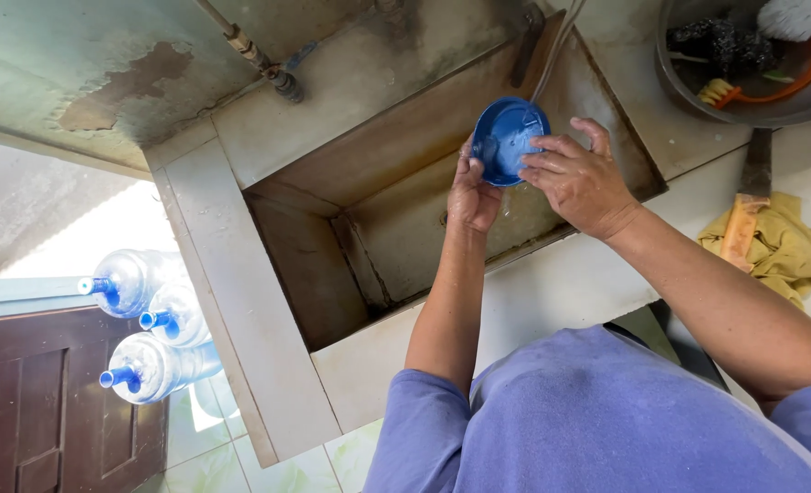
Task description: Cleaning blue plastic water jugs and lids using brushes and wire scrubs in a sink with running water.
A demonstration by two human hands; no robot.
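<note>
Over a deep concrete sink I hold a small round blue plastic lid or dish. My left hand grips its lower edge from below. My right hand rests its fingertips on the dish's inner face. A thin stream of water falls from above onto the dish. The tap itself is out of view.
A metal basin at the top right holds an orange-handled brush and dark scraps. A knife lies on a yellow cloth on the counter. Three large clear water bottles lie on the floor at left, by a dark wooden door.
</note>
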